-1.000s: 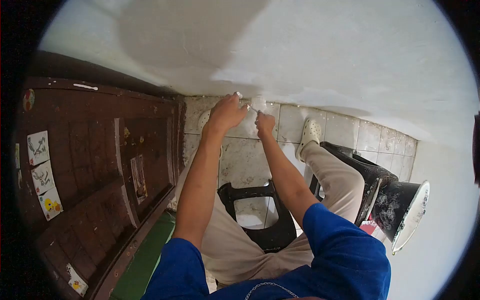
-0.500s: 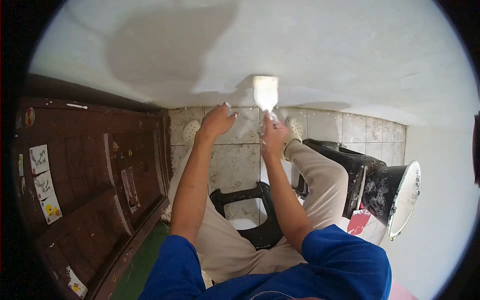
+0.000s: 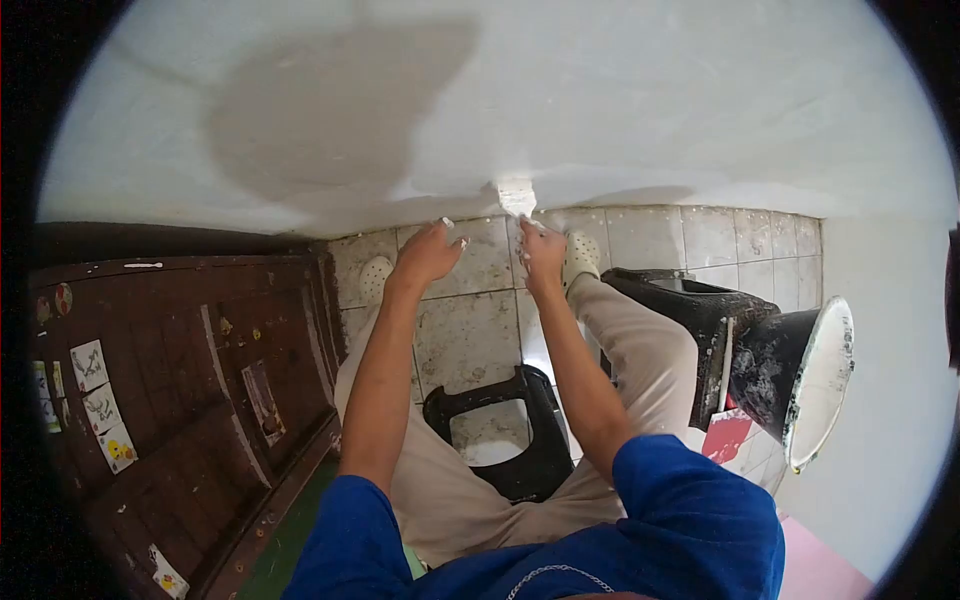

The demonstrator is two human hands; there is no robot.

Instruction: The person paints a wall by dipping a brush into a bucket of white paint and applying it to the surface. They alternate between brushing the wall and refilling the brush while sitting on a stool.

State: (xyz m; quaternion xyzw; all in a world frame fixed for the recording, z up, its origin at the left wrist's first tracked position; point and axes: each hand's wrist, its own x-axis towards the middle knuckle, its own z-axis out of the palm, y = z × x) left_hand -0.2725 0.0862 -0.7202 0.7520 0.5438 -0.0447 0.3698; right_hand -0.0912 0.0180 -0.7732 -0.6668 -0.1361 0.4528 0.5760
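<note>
My right hand (image 3: 543,252) grips a putty knife (image 3: 516,196) whose broad blade is coated white. The blade lies at the low part of the white wall (image 3: 620,110), just above the floor tiles. To its left, my left hand (image 3: 428,254) hovers near the wall's foot, holding nothing that I can see. Its thumb and forefinger are apart, with white smears on the tips. White marks show on the right fingers too.
A black stool (image 3: 545,440) stands between my legs. To the right, a black bucket (image 3: 765,375) with a white-smeared rim lies tilted by another black stool (image 3: 650,290). A brown wooden door (image 3: 180,340) with stickers is at left. Dirty tiles (image 3: 465,335) cover the floor.
The putty knife in my right hand has moved down the wall and slightly left, and its blade looks less bright. My left hand has shifted slightly.
</note>
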